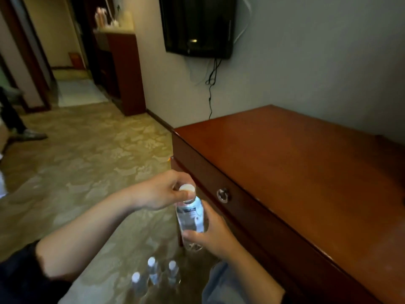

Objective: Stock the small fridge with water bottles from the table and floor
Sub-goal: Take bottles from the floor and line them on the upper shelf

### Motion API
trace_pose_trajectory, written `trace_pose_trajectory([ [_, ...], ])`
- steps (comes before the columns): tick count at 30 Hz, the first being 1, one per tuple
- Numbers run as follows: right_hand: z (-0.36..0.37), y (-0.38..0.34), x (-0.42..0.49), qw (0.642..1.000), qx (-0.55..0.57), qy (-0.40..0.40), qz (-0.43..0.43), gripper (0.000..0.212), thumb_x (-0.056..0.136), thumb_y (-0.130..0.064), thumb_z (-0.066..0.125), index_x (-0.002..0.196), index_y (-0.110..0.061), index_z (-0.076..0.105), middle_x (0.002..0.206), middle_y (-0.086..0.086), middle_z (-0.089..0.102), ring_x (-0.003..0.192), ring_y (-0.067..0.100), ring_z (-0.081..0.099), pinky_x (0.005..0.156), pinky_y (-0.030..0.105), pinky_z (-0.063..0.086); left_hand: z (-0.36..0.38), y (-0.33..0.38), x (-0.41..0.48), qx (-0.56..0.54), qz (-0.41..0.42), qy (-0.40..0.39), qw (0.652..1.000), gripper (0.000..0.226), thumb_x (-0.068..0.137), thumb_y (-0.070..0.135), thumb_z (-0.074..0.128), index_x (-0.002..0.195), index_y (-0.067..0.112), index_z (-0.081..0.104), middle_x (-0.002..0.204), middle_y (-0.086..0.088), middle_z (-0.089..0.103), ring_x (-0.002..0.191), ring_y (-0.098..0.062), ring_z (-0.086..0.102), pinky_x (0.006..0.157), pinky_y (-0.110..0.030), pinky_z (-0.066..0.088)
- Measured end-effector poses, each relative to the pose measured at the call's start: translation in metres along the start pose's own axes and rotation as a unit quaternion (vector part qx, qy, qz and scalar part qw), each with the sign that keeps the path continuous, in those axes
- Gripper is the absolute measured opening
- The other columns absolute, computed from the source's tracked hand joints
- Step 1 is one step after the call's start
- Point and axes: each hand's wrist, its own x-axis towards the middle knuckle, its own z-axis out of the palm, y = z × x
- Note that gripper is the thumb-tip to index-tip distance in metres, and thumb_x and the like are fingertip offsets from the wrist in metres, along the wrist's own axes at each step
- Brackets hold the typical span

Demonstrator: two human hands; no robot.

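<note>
**Clear plastic bottle, held in both hands**

Clear and full, the bottle [191, 218] is held upright in the air, just beside the table [295, 172] front. The left hand [163, 190] pinches its white cap [187, 189] between thumb and curled fingers. The right hand [211, 234] wraps the lower body, thumb across the front. It likely has some weight, with thin walls that dent and a slick skin, so mid-body is the safest hold. Three more bottles [153, 275] stand on the floor below. No fridge shows.
</note>
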Motion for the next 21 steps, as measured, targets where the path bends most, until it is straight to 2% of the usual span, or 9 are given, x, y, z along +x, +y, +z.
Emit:
trace_pose_trajectory([
  [3,-0.018,-0.02,-0.011,0.999,-0.011,0.025,-0.016,0.055,0.075,-0.015,0.077,0.116,-0.039,0.05,0.112,-0.013,0.065,0.102,-0.007,0.061,0.079,0.012,0.048,-0.014,0.036,-0.001,0.01,0.03,-0.013,0.999,0.006,0.09,0.023,0.059,0.09,0.019,0.062,0.082,0.008,0.061,0.067,0.002,0.059,0.061,-0.017,0.046],
  [5,-0.03,-0.033,-0.017,0.999,-0.023,0.04,-0.029,0.053,0.075,-0.02,0.077,0.117,-0.04,0.051,0.113,-0.011,0.066,0.102,-0.002,0.062,0.085,0.022,0.052,-0.02,0.057,0.001,0.017,0.044,-0.018,0.999,0.009,0.09,0.027,0.058,0.093,0.02,0.063,0.083,0.008,0.062,0.069,-0.002,0.062,0.062,-0.02,0.048],
  [8,-0.049,-0.053,-0.024,0.997,-0.004,0.066,-0.046,0.054,0.077,-0.02,0.076,0.124,-0.029,0.052,0.116,-0.007,0.066,0.106,0.004,0.063,0.093,0.031,0.053,-0.025,0.087,0.006,-0.003,0.054,0.0,0.999,0.013,0.09,0.027,0.057,0.099,0.019,0.062,0.091,0.006,0.062,0.075,-0.004,0.062,0.064,-0.022,0.05],
  [12,-0.073,-0.078,-0.032,0.993,0.014,0.096,-0.068,0.052,0.081,-0.017,0.073,0.126,-0.026,0.05,0.119,-0.007,0.065,0.11,0.005,0.062,0.091,0.026,0.053,-0.028,0.119,0.016,-0.026,0.105,0.064,0.992,0.02,0.087,0.029,0.061,0.105,0.021,0.06,0.098,0.003,0.064,0.087,-0.011,0.062,0.074,-0.023,0.05],
  [15,-0.099,-0.097,-0.04,0.99,0.005,0.117,-0.081,0.048,0.081,-0.014,0.072,0.122,-0.029,0.052,0.116,-0.008,0.066,0.108,0.004,0.062,0.085,0.022,0.053,-0.03,0.135,0.022,-0.048,0.128,0.073,0.988,0.026,0.087,0.024,0.061,0.113,0.025,0.056,0.101,0.007,0.065,0.091,-0.007,0.063,0.078,-0.021,0.052],
  [17,-0.121,-0.111,-0.049,0.985,-0.017,0.147,-0.091,0.043,0.078,-0.014,0.074,0.113,-0.032,0.056,0.11,-0.007,0.068,0.102,0.005,0.065,0.082,0.022,0.054,-0.028,0.145,0.028,-0.054,0.147,0.059,0.986,0.029,0.086,0.023,0.062,0.114,0.028,0.055,0.103,0.007,0.064,0.093,-0.005,0.062,0.082,-0.022,0.052],
  [19,-0.145,-0.125,-0.061,0.978,-0.04,0.179,-0.101,0.041,0.075,-0.019,0.077,0.11,-0.03,0.059,0.107,-0.005,0.07,0.101,0.008,0.066,0.085,0.028,0.055,-0.023,0.157,0.034,-0.058,0.162,0.029,0.985,0.036,0.084,0.023,0.064,0.118,0.027,0.052,0.107,0.007,0.063,0.096,-0.002,0.062,0.082,-0.018,0.051],
  [21,-0.169,-0.138,-0.076,0.97,-0.062,0.209,-0.102,0.034,0.074,-0.022,0.078,0.103,-0.028,0.06,0.098,-0.008,0.071,0.095,0.003,0.067,0.079,0.024,0.054,-0.013,0.171,0.041,-0.068,0.174,-0.004,0.982,0.043,0.084,0.022,0.066,0.123,0.026,0.049,0.11,0.006,0.062,0.097,0.0,0.061,0.079,-0.013,0.05],
])
